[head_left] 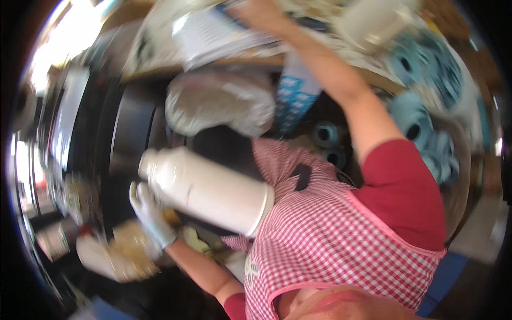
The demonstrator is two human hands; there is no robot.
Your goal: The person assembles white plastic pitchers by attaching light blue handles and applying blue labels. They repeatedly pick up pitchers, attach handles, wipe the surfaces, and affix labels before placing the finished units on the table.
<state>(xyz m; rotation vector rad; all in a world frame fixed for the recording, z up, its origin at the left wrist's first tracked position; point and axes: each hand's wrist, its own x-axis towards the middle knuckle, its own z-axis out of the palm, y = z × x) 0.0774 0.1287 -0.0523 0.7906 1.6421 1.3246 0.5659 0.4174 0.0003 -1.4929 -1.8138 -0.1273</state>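
A white plastic bottle (208, 186) lies tilted on my lap, its base against my checked apron and its narrower neck pointing left. My left hand (149, 213), in a white glove, is beside the neck end with its fingers stretched out. Whether the fingertips touch the bottle is unclear. Up on the table, my bare right hand (258, 15) reaches to a stack of printed sheets in clear plastic (213, 40), at its dark blue corner. Motion blur and the picture's top edge hide those fingers.
A second white container (373, 24) stands on the cluttered table. Light-blue rolls (426, 66) lie at the right, with more rolls (413, 125) in a bag below. A clear plastic bag (221, 101) bulges under the table edge. Crumpled yellowish plastic (125, 250) sits at lower left.
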